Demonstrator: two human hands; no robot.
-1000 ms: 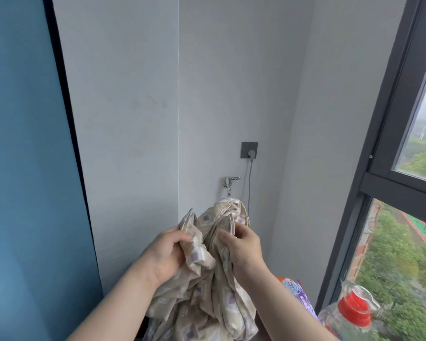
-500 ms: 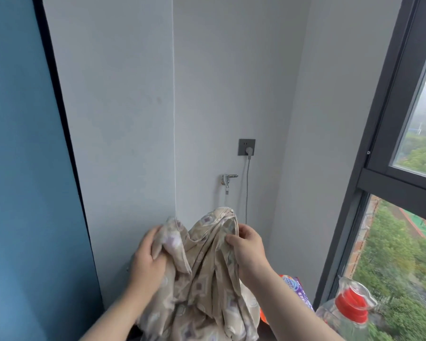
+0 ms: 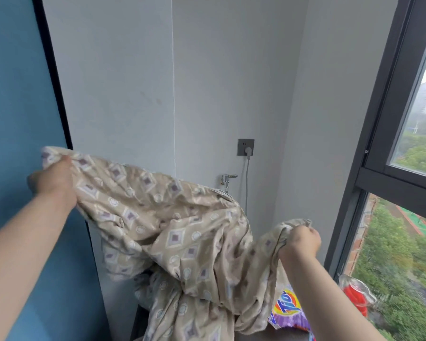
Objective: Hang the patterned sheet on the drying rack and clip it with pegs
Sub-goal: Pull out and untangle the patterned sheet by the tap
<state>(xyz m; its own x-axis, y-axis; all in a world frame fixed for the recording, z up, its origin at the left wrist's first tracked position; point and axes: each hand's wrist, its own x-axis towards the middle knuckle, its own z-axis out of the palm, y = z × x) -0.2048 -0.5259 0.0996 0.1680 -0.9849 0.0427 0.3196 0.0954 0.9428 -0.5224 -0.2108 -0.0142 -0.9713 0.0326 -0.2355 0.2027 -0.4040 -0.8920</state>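
Note:
A beige sheet [image 3: 172,232] printed with purple diamonds and white rings hangs stretched between my hands in front of the grey wall corner. My left hand [image 3: 53,184] grips one edge of it, raised out to the left against the blue panel. My right hand [image 3: 301,242] grips another bunched edge lower down on the right. The rest of the sheet droops in folds below. No drying rack and no pegs are in view.
A grey wall socket [image 3: 245,147] with a plugged cable and a chrome tap [image 3: 228,179] sit on the back wall. A purple detergent bag [image 3: 289,313] and a clear jug with a red cap [image 3: 355,297] stand low right, by the dark-framed window [image 3: 379,134].
My hands have moved apart: the left swung up and out to the left, the right went right and down. The bunched sheet has spread open between them.

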